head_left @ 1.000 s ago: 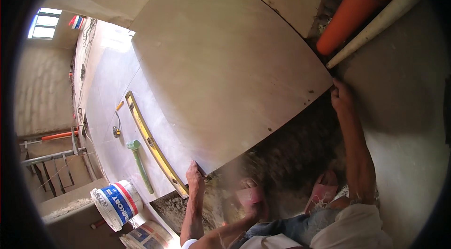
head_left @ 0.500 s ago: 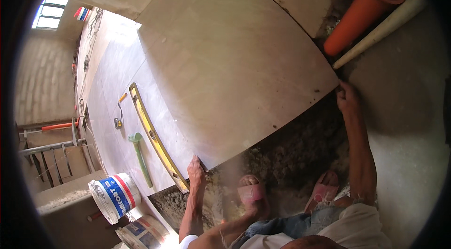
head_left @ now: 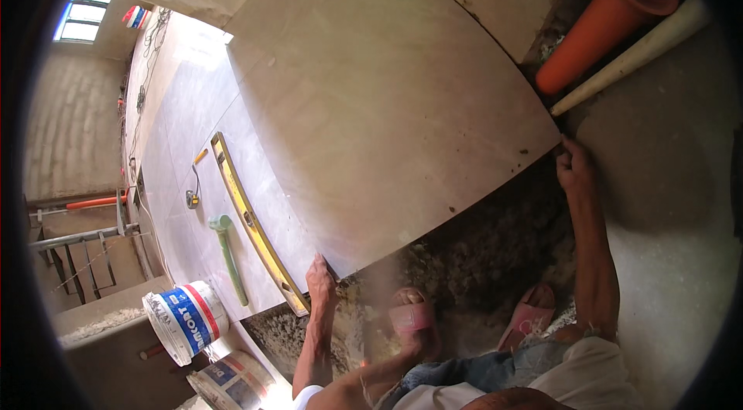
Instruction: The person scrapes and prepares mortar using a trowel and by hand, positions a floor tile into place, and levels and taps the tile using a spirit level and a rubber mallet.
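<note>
A large beige floor tile (head_left: 387,108) spreads across the middle, its near edge raised in view over rough dark mortar bed (head_left: 480,255). My left hand (head_left: 321,278) is closed at the tile's near-left corner, fingertips at the edge. At the near-right corner, my right hand (head_left: 571,164) pinches the rim, its fingers partly hidden behind it. Just left of my left hand lies a yellow spirit level (head_left: 251,216) on laid tiles. Beside it rest a green mallet (head_left: 227,255) and a tape measure (head_left: 192,199).
Two white buckets with blue labels, one upper (head_left: 186,321) and one lower (head_left: 232,383), stand at lower left. An orange pipe (head_left: 592,31) and a pale pipe (head_left: 635,54) lean at upper right. My feet in pink sandals (head_left: 414,317) stand on the mortar. A cable (head_left: 142,97) runs along the far left.
Both hands stay at the tile's corners. The view has shifted very slightly; nothing else has visibly moved.
</note>
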Action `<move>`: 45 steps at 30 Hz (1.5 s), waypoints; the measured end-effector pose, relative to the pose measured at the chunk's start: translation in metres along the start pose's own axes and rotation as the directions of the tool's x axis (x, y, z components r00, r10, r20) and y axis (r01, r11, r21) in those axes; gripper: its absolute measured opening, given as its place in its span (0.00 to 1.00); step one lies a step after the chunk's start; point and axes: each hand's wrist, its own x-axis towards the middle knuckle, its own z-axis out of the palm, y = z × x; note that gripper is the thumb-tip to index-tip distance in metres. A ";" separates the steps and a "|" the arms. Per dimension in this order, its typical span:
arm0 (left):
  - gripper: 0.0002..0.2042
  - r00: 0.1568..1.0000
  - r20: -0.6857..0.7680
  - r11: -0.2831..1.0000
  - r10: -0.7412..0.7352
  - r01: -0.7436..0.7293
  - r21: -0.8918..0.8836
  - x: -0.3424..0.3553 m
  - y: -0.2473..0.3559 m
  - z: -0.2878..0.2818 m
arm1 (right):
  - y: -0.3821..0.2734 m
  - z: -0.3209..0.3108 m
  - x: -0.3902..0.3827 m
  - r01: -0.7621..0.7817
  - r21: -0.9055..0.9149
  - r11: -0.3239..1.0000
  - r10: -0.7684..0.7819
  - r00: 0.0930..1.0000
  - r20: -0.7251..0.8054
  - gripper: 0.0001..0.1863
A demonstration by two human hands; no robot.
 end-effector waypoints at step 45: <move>0.28 0.992 0.050 0.989 -0.114 0.109 0.099 0.006 0.017 -0.029 | -0.010 0.043 -0.032 -0.021 0.124 0.992 0.033 0.995 -0.099 0.08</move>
